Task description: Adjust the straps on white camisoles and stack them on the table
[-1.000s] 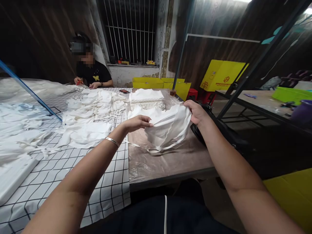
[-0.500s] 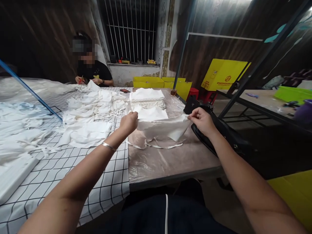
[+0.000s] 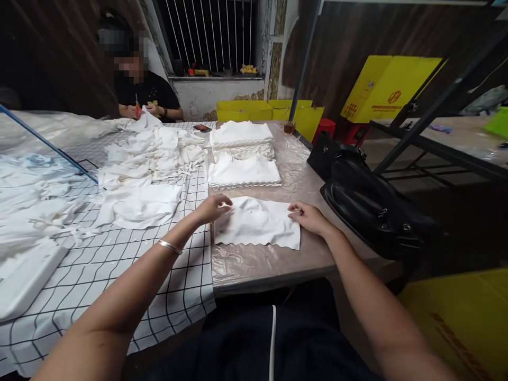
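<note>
A white cloth garment (image 3: 257, 225) with a wavy near edge lies spread on the plastic-covered table in front of me. At its upper left corner is my left hand (image 3: 214, 208), fingers curved and apart, slightly blurred. My right hand (image 3: 310, 217) rests by the upper right side, thumb and fingers parted, fingertips touching the cloth. Just beyond the garment is a neat stack of similar white pieces (image 3: 244, 170). Behind that stands a second, taller stack (image 3: 241, 133). Any straps of the spread garment are hidden.
Left, heaps of loose white garments (image 3: 146, 153) cover a checked cloth (image 3: 174, 275). A black bag (image 3: 357, 190) sits at the table's right edge. A glass of brown liquid (image 3: 289, 127) stands at the far corner. Across the table, a person (image 3: 146, 95) holds red-handled scissors (image 3: 137, 110).
The garment, held up between both hands with straps trailing below, now lies flat on the table. Both hands have loosened their pinch. The view has tilted downward.
</note>
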`<state>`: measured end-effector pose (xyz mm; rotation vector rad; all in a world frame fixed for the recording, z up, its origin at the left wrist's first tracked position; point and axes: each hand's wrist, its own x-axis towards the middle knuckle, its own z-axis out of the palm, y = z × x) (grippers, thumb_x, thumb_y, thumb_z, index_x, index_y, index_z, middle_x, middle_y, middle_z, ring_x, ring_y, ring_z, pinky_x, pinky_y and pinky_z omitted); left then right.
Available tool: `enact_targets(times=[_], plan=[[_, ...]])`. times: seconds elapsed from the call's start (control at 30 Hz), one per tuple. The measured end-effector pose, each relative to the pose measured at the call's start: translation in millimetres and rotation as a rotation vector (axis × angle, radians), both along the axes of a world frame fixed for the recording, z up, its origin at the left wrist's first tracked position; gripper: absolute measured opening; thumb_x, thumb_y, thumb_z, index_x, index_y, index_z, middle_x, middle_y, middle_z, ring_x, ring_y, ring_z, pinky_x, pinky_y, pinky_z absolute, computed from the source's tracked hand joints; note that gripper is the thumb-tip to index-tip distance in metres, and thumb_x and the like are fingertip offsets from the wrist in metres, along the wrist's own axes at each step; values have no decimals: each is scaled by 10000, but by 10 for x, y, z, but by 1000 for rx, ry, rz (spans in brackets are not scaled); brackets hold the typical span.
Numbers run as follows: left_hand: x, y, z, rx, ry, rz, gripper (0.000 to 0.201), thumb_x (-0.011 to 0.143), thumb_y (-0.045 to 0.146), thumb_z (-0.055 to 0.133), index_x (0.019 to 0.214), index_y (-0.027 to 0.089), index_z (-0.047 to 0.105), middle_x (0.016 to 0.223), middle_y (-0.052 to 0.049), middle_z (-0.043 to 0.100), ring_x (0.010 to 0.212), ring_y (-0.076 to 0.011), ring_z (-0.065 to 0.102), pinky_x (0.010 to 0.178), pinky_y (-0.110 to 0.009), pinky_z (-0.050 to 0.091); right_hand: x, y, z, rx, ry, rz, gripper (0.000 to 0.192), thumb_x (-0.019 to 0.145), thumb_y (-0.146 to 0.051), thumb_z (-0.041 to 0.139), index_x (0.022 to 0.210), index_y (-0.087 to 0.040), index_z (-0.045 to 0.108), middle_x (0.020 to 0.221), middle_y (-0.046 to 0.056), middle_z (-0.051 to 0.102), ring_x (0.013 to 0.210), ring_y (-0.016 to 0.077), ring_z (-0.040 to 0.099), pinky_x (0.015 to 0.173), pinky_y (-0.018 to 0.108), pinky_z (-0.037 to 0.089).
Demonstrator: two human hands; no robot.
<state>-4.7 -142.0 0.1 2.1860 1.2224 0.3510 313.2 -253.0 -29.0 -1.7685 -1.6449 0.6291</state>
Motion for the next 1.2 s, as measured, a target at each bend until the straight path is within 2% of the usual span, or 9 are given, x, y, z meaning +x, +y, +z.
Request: enact_targets(times=[0.13, 0.27, 0.33, 0.47, 0.57, 0.77, 0.97, 1.07, 1.2], plan=[[264, 107, -24, -84, 86, -233, 405, 693, 351, 673, 1071, 206, 670, 1097, -62, 678, 1004, -222, 606, 836, -294, 460, -125, 279, 22, -140, -120, 202, 300, 650, -238, 736, 940, -194, 674, 870, 22, 668, 785, 156, 591, 688, 242, 440], [326, 164, 78, -157, 226, -290, 253, 710, 395, 665, 855, 188, 655, 863, -31, 668, 816, -199, 606, 702, -276, 441, -67, 388, 138, -251, -143, 267, 158, 654, -287, 722, 731, -172, 644, 638, -26, 570, 610, 125, 512, 587, 232, 395], [306, 188, 152, -129, 142, -231, 272, 762, 443, 627, 828, 179, 622, 877, -41, 658, 836, -202, 600, 706, -280, 446, 0, 373, 209, -208, -122, 209, 154, 717, -313, 659, 758, -171, 620, 694, -9, 589, 641, 133, 522, 604, 242, 407], [249, 54, 198, 177, -38, 116, 314, 854, 437, 540, 1022, 178, 596, 1084, -91, 634, 987, -229, 590, 820, -334, 465, -20, 109, 224, 6, -158, -74, 320, 675, -334, 715, 933, -198, 582, 919, 37, 626, 803, 178, 558, 716, 286, 448], [226, -230, 61, 169, 83, 31, 439, 796, 493, 618, 1114, 193, 584, 1121, -103, 628, 985, -254, 600, 808, -354, 488, -220, -237, 63, -1, -227, -91, 442, 599, -392, 798, 948, -232, 578, 941, 40, 621, 863, 217, 568, 758, 325, 462], [274, -513, -228, 253, 332, 82, 250, 875, 244, 488, 1063, 209, 649, 1105, -89, 656, 1029, -260, 609, 851, -354, 468, -380, -561, -176, 18, -215, -184, 118, 772, -267, 635, 691, -210, 570, 821, 36, 605, 764, 187, 575, 735, 313, 455], [156, -444, -215, 300, 375, 110, 307, 807, 165, 509, 1069, 175, 667, 1109, -131, 638, 1039, -298, 593, 819, -382, 484, -277, -624, -144, 36, -308, -157, 228, 659, -333, 762, 824, -225, 647, 925, 49, 639, 879, 237, 602, 769, 345, 475], [54, -451, -238, 337, 348, 85, 356, 768, 65, 468, 1022, 164, 696, 1075, -140, 649, 1018, -282, 601, 857, -384, 478, -279, -720, -193, 85, -314, -61, 87, 748, -254, 659, 826, -223, 679, 923, 56, 661, 890, 228, 616, 816, 349, 482], [-80, -355, -187, 297, 285, 62, 291, 769, 105, 520, 953, 184, 730, 1013, -102, 699, 973, -257, 634, 865, -355, 485, -240, -786, -205, 121, -308, -16, 144, 764, -166, 548, 789, -206, 684, 913, 68, 678, 864, 219, 637, 804, 340, 490]])
